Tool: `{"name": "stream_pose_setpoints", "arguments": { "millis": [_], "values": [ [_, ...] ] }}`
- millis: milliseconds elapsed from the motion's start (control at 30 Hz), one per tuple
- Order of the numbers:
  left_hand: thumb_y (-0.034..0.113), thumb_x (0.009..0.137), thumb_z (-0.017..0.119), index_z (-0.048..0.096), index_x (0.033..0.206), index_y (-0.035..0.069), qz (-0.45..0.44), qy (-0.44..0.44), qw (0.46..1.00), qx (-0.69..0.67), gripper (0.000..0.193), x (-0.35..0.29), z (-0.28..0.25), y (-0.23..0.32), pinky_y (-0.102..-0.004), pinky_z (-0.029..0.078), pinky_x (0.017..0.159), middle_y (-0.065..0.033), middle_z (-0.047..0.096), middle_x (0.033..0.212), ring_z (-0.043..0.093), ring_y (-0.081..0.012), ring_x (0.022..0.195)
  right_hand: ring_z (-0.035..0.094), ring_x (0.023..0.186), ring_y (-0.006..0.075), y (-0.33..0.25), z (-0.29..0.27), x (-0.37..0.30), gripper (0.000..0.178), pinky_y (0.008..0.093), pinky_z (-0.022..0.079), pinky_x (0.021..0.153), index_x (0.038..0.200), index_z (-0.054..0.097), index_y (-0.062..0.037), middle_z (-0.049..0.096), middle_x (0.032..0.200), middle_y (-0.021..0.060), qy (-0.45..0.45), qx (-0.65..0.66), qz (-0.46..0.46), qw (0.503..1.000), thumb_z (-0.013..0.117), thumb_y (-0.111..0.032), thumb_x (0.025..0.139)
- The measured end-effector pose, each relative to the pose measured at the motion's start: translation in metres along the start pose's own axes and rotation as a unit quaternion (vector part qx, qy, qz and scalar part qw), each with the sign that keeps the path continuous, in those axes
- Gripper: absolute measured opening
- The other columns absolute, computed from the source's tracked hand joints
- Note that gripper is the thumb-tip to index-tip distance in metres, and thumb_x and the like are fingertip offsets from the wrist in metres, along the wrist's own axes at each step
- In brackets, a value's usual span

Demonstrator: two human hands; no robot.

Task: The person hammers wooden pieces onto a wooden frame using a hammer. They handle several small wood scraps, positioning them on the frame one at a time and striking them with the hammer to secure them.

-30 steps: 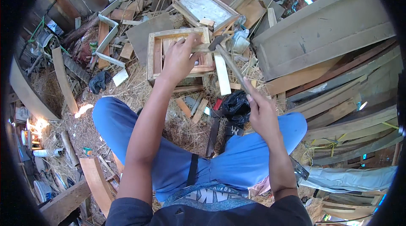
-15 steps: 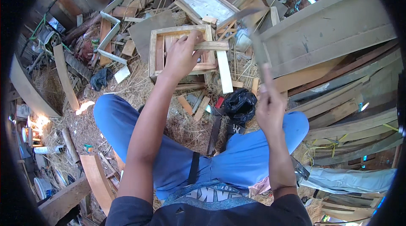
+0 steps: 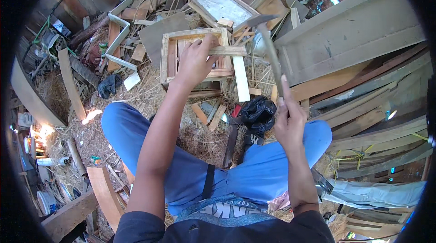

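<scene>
My right hand (image 3: 289,118) grips a hammer (image 3: 273,57) by its handle, index finger stretched along it; the dark metal head is raised to the right of a small wooden frame box (image 3: 165,63). Over that box my left hand (image 3: 196,60) is closed on one end of a short wooden strip (image 3: 230,50), whose other end sticks out past the box's right side. Its fingertips and the strip's held end are partly hidden. Just under the strip's free end, a pale flat board (image 3: 241,81) leans or lies beside the box; I cannot tell which.
Between my knees lie a black plastic bag (image 3: 257,113) and small wood offcuts (image 3: 217,116) on straw. A framed panel (image 3: 222,4) and scrap wood are heaped behind the box. Long planks (image 3: 363,106) are stacked at right, beside a big wooden panel (image 3: 349,34).
The hammer, blurred before, now shows sharply, its head slightly lower and further left. My left hand and the wooden strip have stayed in place.
</scene>
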State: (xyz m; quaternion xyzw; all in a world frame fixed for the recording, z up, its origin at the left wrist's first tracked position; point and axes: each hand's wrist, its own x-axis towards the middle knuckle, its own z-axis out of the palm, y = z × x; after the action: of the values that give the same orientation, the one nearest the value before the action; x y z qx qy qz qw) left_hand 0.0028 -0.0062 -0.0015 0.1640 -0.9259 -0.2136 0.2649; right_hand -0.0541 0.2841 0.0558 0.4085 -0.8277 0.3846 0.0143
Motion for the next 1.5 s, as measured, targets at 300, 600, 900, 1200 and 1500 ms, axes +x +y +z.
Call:
{"name": "stream_pose_setpoints", "arguments": {
  "millis": [300, 600, 900, 1200, 1500],
  "values": [
    [0.018, 0.086, 0.074, 0.055, 0.115, 0.012, 0.015, 0.006, 1.000, -0.022, 0.036, -0.003, -0.010, 0.003, -0.0456, 0.047, 0.089, -0.0060, 0.073, 0.112, 0.065, -0.0327, 0.108, 0.048, 0.063, 0.0136, 0.018, 0.002, 0.017, 0.055, 0.0294, 0.046, 0.063, 0.153, 0.043, -0.0190, 0.065, 0.083, 0.0113, -0.032, 0.047, 0.078, 0.995, 0.050, -0.002, 0.101],
    [0.012, 0.092, 0.066, 0.073, 0.121, 0.016, 0.003, 0.046, 0.994, -0.103, 0.030, 0.002, -0.029, -0.007, -0.0402, 0.053, 0.085, -0.0116, 0.072, 0.114, 0.068, -0.0319, 0.102, 0.036, 0.047, 0.0037, 0.072, 0.034, 0.016, 0.052, 0.0208, 0.029, 0.038, 0.158, 0.034, -0.0184, 0.048, 0.071, -0.0019, 0.139, 0.379, 0.275, 0.873, 0.043, -0.012, 0.107],
    [0.024, 0.103, 0.058, 0.068, 0.127, 0.004, -0.183, 0.012, 0.931, -0.316, 0.033, 0.007, -0.037, -0.021, -0.0232, 0.045, 0.055, -0.0034, 0.074, 0.084, 0.051, -0.0042, 0.059, 0.038, 0.046, 0.0053, 0.079, 0.028, 0.021, 0.053, 0.0206, 0.030, 0.035, 0.158, 0.032, -0.0207, 0.048, 0.075, 0.0008, 0.163, 0.431, 0.279, 0.842, 0.046, -0.016, 0.107],
    [0.024, 0.104, 0.056, 0.070, 0.121, 0.002, -0.214, -0.024, 0.914, -0.344, 0.031, 0.005, -0.038, -0.018, -0.0240, 0.044, 0.050, -0.0035, 0.074, 0.081, 0.051, -0.0057, 0.052, 0.038, 0.046, 0.0050, 0.070, 0.031, 0.017, 0.046, 0.0220, 0.029, 0.035, 0.151, 0.043, -0.0149, 0.046, 0.069, -0.0004, 0.141, 0.427, 0.283, 0.847, 0.051, -0.019, 0.106],
    [0.025, 0.105, 0.056, 0.062, 0.135, 0.005, -0.288, -0.034, 0.871, -0.397, 0.037, -0.004, 0.012, -0.016, -0.0230, 0.045, 0.055, -0.0050, 0.074, 0.094, 0.057, -0.0079, 0.062, 0.036, 0.036, 0.0050, 0.052, 0.062, 0.010, 0.024, 0.0240, 0.026, 0.032, 0.109, 0.056, -0.0032, 0.043, 0.055, -0.0050, 0.047, 0.504, 0.273, 0.818, 0.065, -0.024, 0.100]
  ]
}}
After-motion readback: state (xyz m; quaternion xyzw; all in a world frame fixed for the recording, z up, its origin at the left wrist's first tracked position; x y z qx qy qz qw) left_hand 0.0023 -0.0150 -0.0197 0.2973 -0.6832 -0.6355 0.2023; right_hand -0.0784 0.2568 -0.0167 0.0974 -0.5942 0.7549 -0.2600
